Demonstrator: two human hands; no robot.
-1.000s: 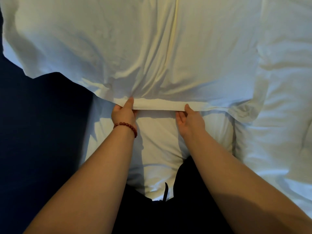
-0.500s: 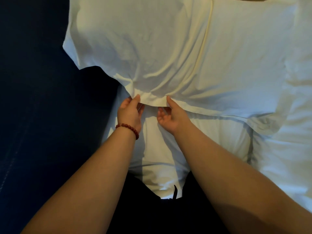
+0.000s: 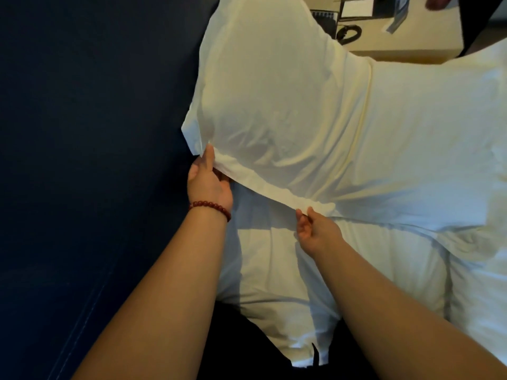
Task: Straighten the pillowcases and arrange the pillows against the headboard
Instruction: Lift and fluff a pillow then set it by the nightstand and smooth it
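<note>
Head view: left hand (image 3: pixel 210 185) and right hand (image 3: pixel 315 229) each pinch the pillowcase hem (image 3: pixel 263 189), hands apart. Pillow (image 3: pixel 288 105) lies on white bedding (image 3: pixel 384 256), beside dark blue panel (image 3: pixel 82 133).

The pillow (image 3: pixel 301 105) fills the middle and blocks the way forward. On the left the headboard (image 3: pixel 82 133) closes that side; whether the pillow touches it I cannot tell. Under the lifted hem there is a shaded gap above the lower pillow (image 3: pixel 274 270), bounded by the left hand (image 3: pixel 210 185) and the right hand (image 3: pixel 315 231), which both pinch the hem. To the right the pillow lies on the bedding (image 3: pixel 466 270) with no gap. Beyond its far corner, the nightstand (image 3: pixel 411 48) carries a phone (image 3: pixel 348 34) and papers.
</note>
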